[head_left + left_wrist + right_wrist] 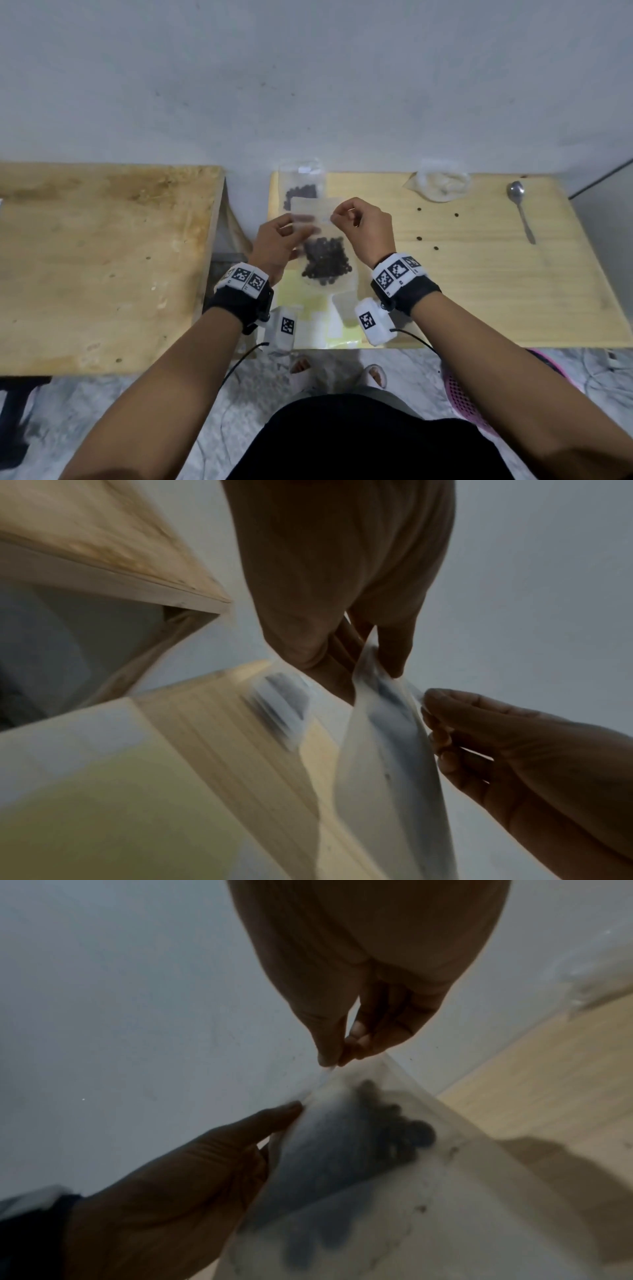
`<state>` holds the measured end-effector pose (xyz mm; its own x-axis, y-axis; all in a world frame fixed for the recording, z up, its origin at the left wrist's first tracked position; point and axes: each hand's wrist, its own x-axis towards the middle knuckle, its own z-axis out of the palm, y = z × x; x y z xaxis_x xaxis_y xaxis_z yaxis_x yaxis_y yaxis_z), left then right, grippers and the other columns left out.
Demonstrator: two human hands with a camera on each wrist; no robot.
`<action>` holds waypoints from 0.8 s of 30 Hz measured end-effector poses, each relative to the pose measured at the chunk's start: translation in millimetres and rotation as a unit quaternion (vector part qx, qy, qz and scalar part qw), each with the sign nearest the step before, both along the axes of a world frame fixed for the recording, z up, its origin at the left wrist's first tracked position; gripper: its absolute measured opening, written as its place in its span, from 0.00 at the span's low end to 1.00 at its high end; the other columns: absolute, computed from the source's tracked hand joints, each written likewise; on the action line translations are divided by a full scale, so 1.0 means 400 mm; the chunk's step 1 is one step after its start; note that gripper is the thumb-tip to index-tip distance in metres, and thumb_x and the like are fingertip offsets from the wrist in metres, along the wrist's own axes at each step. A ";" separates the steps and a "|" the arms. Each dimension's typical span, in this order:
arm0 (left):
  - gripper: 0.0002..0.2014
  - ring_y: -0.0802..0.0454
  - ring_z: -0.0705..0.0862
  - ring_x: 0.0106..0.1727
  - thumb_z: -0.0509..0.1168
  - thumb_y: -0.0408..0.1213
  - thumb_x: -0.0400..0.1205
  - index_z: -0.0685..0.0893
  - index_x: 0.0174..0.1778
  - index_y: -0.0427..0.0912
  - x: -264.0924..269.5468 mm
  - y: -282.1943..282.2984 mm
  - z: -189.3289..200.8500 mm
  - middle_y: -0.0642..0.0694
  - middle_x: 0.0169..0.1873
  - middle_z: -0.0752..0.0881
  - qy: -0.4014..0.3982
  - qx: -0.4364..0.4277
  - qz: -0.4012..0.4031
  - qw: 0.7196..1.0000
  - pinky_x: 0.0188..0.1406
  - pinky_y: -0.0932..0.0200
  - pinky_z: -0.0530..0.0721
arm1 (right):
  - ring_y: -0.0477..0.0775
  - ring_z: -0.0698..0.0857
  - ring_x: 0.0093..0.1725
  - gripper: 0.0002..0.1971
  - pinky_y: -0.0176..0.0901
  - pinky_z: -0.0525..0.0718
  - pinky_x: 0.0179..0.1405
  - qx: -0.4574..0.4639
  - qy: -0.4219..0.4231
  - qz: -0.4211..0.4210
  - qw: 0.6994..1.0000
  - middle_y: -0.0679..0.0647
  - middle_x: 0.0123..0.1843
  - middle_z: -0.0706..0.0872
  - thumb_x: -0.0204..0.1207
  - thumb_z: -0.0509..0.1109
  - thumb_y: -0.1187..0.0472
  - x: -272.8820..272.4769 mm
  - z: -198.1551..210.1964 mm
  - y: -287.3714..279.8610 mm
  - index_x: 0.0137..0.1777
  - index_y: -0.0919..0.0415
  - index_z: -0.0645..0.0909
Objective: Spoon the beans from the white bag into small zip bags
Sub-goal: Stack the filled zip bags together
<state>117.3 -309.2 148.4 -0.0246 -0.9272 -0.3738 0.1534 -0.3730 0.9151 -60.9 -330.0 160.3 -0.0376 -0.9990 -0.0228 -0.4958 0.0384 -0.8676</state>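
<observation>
Both hands hold a clear small zip bag [325, 260] with dark beans in its lower half, above the left end of the pale table [479, 291]. My left hand [279, 238] grips the bag's top left edge; my right hand [356, 219] pinches its top right corner between thumb and forefinger. The wrist views show the same bag [359, 1137] [387, 737] stretched between the hands, with the right fingertips [329, 1058] pinching the strip. A second bean-filled zip bag [303, 188] lies at the table's far edge. The crumpled white bag [440, 183] and a metal spoon [520, 209] lie at the back right.
Several loose beans [436, 228] are scattered on the table right of my hands. Empty zip bags and yellowish sheets [318, 318] lie near the front edge. A stained wooden table [102, 257] stands to the left across a gap. A pink basket [469, 394] sits on the floor.
</observation>
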 end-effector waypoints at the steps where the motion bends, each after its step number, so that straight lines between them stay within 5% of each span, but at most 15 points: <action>1: 0.12 0.47 0.90 0.41 0.74 0.31 0.79 0.87 0.59 0.37 -0.012 -0.003 0.006 0.39 0.46 0.93 0.001 -0.004 -0.004 1.000 0.43 0.53 0.89 | 0.37 0.77 0.29 0.03 0.25 0.73 0.33 -0.011 0.016 -0.001 1.000 0.48 0.32 0.84 0.76 0.76 0.56 -0.007 0.005 -0.002 0.44 0.55 0.87; 6: 0.12 0.49 0.90 0.40 0.73 0.30 0.79 0.87 0.59 0.36 -0.061 -0.012 0.032 0.40 0.46 0.93 0.001 -0.022 -0.011 1.000 0.39 0.57 0.88 | 0.45 0.82 0.35 0.05 0.45 0.84 0.38 -0.040 0.073 -0.019 0.996 0.45 0.36 0.86 0.77 0.73 0.52 -0.039 0.030 -0.007 0.43 0.51 0.85; 13: 0.13 0.47 0.90 0.44 0.74 0.31 0.78 0.87 0.59 0.35 -0.096 -0.028 0.052 0.38 0.47 0.92 0.003 -0.036 -0.017 0.999 0.49 0.50 0.88 | 0.44 0.83 0.39 0.04 0.46 0.86 0.40 -0.066 0.126 -0.027 0.989 0.40 0.37 0.85 0.77 0.72 0.51 -0.063 0.057 -0.009 0.43 0.48 0.83; 17: 0.11 0.45 0.89 0.45 0.75 0.30 0.78 0.87 0.56 0.37 -0.107 -0.034 0.056 0.38 0.46 0.92 0.014 -0.038 -0.017 0.999 0.53 0.45 0.88 | 0.45 0.81 0.43 0.05 0.47 0.84 0.45 -0.075 0.104 -0.038 0.991 0.43 0.43 0.85 0.75 0.74 0.51 -0.074 0.054 -0.016 0.47 0.49 0.83; 21: 0.13 0.47 0.89 0.46 0.75 0.30 0.78 0.87 0.58 0.35 -0.108 -0.043 0.055 0.43 0.42 0.92 0.021 -0.038 -0.016 0.999 0.58 0.40 0.86 | 0.49 0.78 0.55 0.25 0.41 0.79 0.55 -0.040 0.046 -0.071 0.996 0.49 0.58 0.76 0.71 0.79 0.49 -0.076 0.054 -0.024 0.64 0.50 0.75; 24: 0.14 0.48 0.88 0.45 0.75 0.30 0.77 0.86 0.58 0.32 -0.110 -0.050 0.057 0.46 0.40 0.92 0.035 -0.033 -0.016 0.999 0.56 0.42 0.86 | 0.54 0.84 0.56 0.27 0.50 0.83 0.61 0.047 -0.038 -0.065 0.996 0.52 0.60 0.84 0.70 0.78 0.43 -0.081 0.054 -0.033 0.64 0.55 0.79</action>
